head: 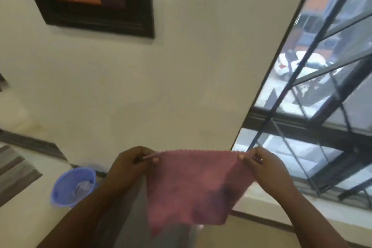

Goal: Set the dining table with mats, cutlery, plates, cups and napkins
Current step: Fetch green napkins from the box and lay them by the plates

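A pink cloth napkin (193, 185) hangs stretched in the air in front of me, its top edge pulled taut. My left hand (128, 165) pinches the napkin's upper left corner between thumb and fingers. My right hand (263, 167) pinches the upper right corner the same way. The napkin's lower part droops in a fold toward the bottom of the view. No table, mats, plates, cups or cutlery are in sight.
A cream wall (161, 86) fills the view ahead, with a dark-framed picture (90, 0) at the upper left. A barred window (322, 96) runs along the right. A blue plastic basket (74, 186) stands on the floor at lower left.
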